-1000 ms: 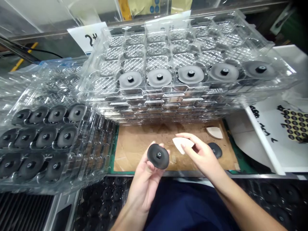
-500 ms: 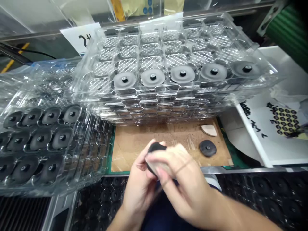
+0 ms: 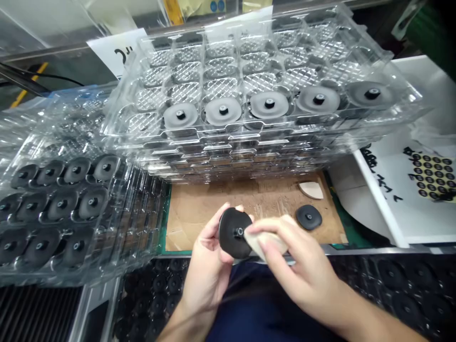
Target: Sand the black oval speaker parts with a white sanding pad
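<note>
My left hand grips a black rounded disc by its edge, with the disc's stubby centre post facing up toward me. Pinched between the thumb and fingers of my right hand is a pale sponge, its tip at the disc's right side by the post. Whether the sponge touches the disc I cannot tell. A similar black disc lies on the cardboard sheet to the right of my hands. Behind that disc rests a cream wedge-shaped piece.
Stacked clear plastic trays stand behind the cardboard, the top one carrying several discs in its front row. More trays with discs fill the left side. At right, a white bin contains a sheet of round black stickers.
My right hand has drawn the sponge to the right, uncovering the disc's face and post. The disc has turned more toward the camera, still in my left hand. The view has shifted slightly.
</note>
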`<state>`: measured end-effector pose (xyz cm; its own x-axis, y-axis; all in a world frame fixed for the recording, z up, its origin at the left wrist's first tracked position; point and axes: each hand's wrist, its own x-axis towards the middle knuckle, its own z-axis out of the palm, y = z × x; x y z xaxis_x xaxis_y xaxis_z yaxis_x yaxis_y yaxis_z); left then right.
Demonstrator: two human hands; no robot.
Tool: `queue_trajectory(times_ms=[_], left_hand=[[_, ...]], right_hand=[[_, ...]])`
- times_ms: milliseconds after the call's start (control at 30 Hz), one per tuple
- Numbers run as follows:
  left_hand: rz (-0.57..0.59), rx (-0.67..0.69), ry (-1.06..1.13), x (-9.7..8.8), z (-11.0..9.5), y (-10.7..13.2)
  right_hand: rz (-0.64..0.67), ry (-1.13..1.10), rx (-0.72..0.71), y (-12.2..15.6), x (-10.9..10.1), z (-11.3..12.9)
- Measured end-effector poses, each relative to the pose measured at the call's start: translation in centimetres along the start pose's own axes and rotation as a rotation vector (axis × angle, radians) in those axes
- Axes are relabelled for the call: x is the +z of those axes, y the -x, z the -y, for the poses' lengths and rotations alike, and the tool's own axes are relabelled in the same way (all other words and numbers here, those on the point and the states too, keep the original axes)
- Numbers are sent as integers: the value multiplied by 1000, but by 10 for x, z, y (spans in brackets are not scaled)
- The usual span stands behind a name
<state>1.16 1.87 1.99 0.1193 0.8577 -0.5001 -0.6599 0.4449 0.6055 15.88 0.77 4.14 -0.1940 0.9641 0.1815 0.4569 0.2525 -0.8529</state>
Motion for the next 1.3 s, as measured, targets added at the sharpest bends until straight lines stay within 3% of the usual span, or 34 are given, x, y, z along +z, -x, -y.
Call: queue_trajectory(times_ms=[100, 200, 333, 500, 633, 700, 767, 867, 967, 1033, 1167, 1300], left_hand=[[7, 9, 17, 7, 3, -1], [-4, -7, 11, 11, 2, 1], [-52, 56, -6, 10, 0, 3], [-80, 19, -25, 11, 2, 1], [-52, 68, -21, 9, 6, -2], [-43, 52, -34, 8, 7, -3], [-49, 20, -37, 7, 7, -3], [-47, 49, 1, 4, 7, -3], [-70, 96, 38, 0, 6, -4], [-102, 99, 59, -3, 6, -5], [-149, 91, 101, -7, 5, -7], [-143, 91, 85, -7, 8, -7]], right_hand=[[-79, 123, -79, 1, -4, 1], [-11, 57, -184, -4, -6, 4], [-25, 96, -87, -8, -7, 1], [-21, 78, -179, -5, -5, -3], [-26, 101, -61, -8, -4, -1], [-42, 89, -97, -8, -4, 4], [30, -34, -129, -8, -6, 4], [84, -236, 48, -11, -7, -16], [-17, -169, 346, -7, 3, -54], [-8, -98, 440, 6, 18, -76], [133, -120, 430, 36, 42, -93], [92, -143, 411, 24, 25, -72]])
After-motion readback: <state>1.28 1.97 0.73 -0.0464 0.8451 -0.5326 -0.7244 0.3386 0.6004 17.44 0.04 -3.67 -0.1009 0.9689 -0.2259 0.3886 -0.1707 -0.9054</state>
